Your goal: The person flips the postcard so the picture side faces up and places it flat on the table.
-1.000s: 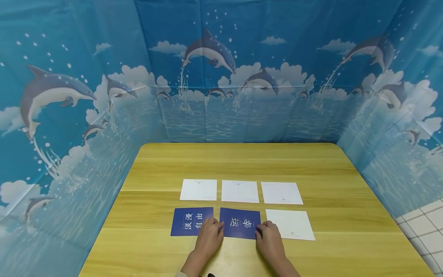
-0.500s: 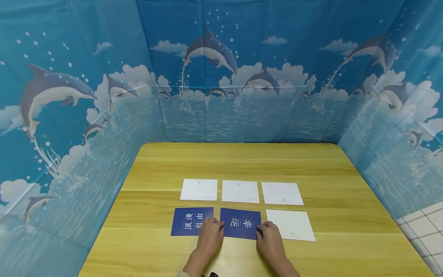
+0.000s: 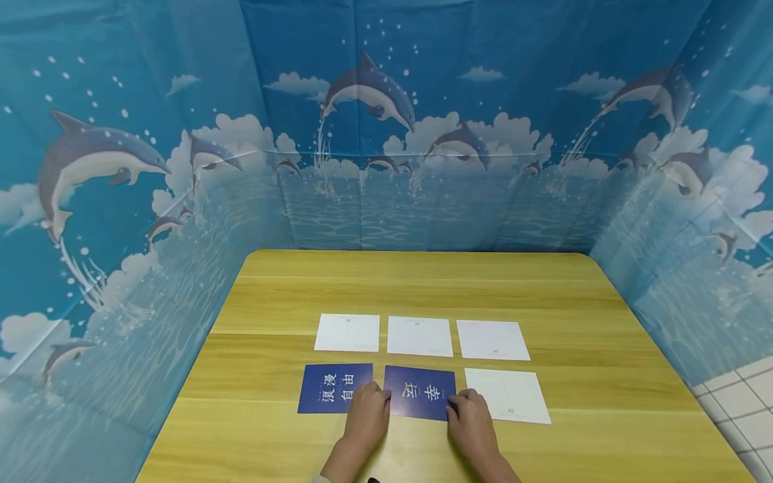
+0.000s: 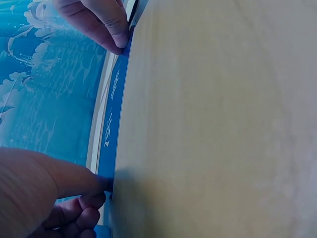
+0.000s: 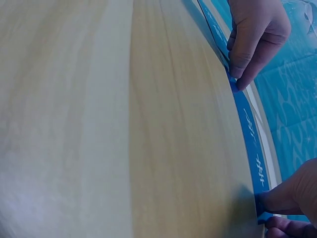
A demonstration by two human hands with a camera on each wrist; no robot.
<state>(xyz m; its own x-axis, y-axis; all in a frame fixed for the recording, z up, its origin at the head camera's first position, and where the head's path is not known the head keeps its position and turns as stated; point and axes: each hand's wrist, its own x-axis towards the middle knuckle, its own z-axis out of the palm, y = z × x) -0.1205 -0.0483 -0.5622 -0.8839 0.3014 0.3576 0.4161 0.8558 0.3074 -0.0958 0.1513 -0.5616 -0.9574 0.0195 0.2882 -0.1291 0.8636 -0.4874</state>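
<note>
A blue postcard (image 3: pixel 419 392) with white Chinese characters lies in the middle of the front row on the table. At its left edge, my left hand (image 3: pixel 367 416) pinches it near the lower corner. On the opposite edge my right hand (image 3: pixel 474 422) pinches it with thumb and finger. Both wrist views show the fingertips at the card's two ends, with the card lying nearly flat. Another blue postcard (image 3: pixel 326 389) is to the left, partly covered by my left hand. To the right, a white-faced postcard (image 3: pixel 507 392) sits beside my right hand.
Behind the front row lie three white-faced postcards: a left one (image 3: pixel 347 333), a middle one (image 3: pixel 419 336) and a right one (image 3: pixel 492 339). The yellow wooden table (image 3: pixel 253 429) is enclosed by a blue dolphin-print curtain (image 3: pixel 423 215). White tiles (image 3: pixel 745 402) show at the right.
Both hands keep their places at the blue postcard's edges, and the cards stay where they were. Only the head view shifts slightly.
</note>
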